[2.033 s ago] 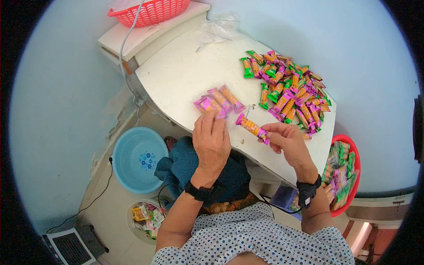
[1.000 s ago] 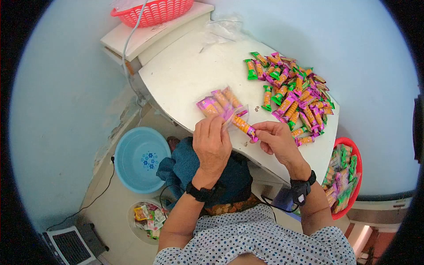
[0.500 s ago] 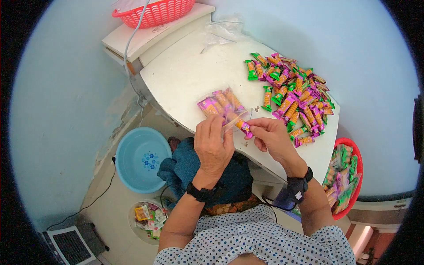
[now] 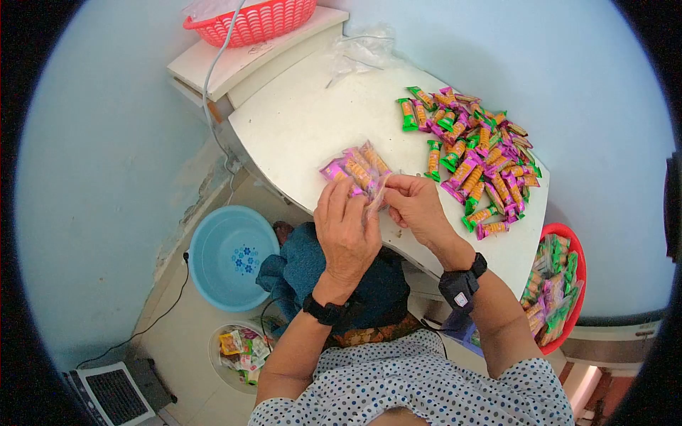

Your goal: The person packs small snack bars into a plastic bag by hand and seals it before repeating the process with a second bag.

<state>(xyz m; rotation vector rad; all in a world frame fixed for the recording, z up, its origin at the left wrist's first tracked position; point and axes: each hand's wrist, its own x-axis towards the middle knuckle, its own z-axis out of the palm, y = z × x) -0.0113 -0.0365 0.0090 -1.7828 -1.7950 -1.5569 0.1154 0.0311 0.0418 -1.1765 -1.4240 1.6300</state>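
Note:
A clear plastic bag (image 4: 360,166) with several purple-wrapped snack packs inside lies at the front edge of the white table. My left hand (image 4: 346,224) is closed on the bag's near side, its fingers partly covering the packs. At the bag's opening, my right hand (image 4: 414,206) pinches the clear plastic edge between thumb and fingers. To the right of my hands is a heap of small snack packs (image 4: 483,160) in purple and green wrappers, each showing an orange-brown filling.
A red basket (image 4: 584,266) of bagged snacks stands right of the table (image 4: 284,106). On the floor at left are a blue basin (image 4: 213,245) and a bin (image 4: 215,355) of wrappers. Crumpled clear plastic (image 4: 366,48) and a red basket (image 4: 263,25) are at the back.
The snack pack that my right hand held at the bag's mouth is now inside the bag or hidden. My right hand has moved left and up onto the bag's edge.

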